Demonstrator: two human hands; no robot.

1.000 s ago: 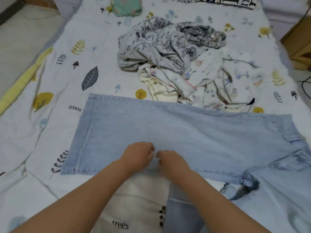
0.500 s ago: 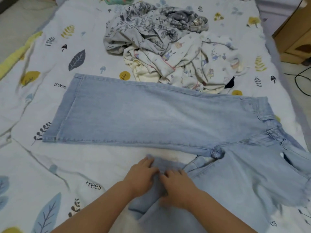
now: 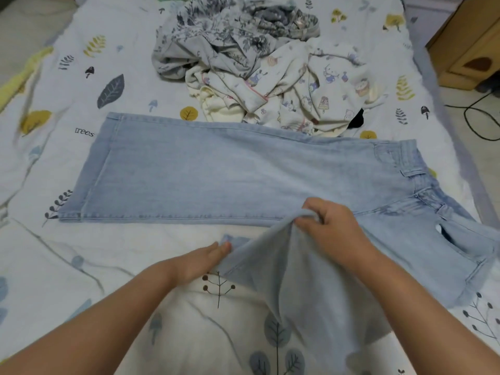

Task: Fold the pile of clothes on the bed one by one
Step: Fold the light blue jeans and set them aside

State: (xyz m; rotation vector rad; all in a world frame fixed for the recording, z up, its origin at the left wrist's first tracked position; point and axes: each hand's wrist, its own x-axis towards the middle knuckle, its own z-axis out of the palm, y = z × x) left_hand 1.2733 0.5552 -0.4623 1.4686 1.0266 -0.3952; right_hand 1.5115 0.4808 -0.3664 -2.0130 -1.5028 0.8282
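Head view: the right hand (image 3: 328, 226) has its fingers curled round a fold of the light-blue jeans (image 3: 216, 174), pinching the cloth of the near leg and lifting it off the bed (image 3: 54, 266) so that the denim hangs in a ridge from the grip down toward the person. Just left of and below that grip, the left hand (image 3: 201, 259) lies low on the bedding with straight fingers, its fingertips (image 3: 224, 246) touching the hem edge of the same lifted leg — whether the thumb pinches the cloth underneath cannot be told.

Beyond the right-hand grip, the far leg of the jeans lies flat and spread across the bed, its hem well to the left and the waistband to the right of the grip, with a pocket opening showing just right of the wrist. Farther past that flat leg sits the pile of clothes (image 3: 257, 69) — a grey floral garment on top, a cream cartoon-print one under it, touching the far edge of the jeans.

At the far right, off the bed, stand a wooden cabinet (image 3: 470, 50) and a black cable (image 3: 479, 115) on the floor.
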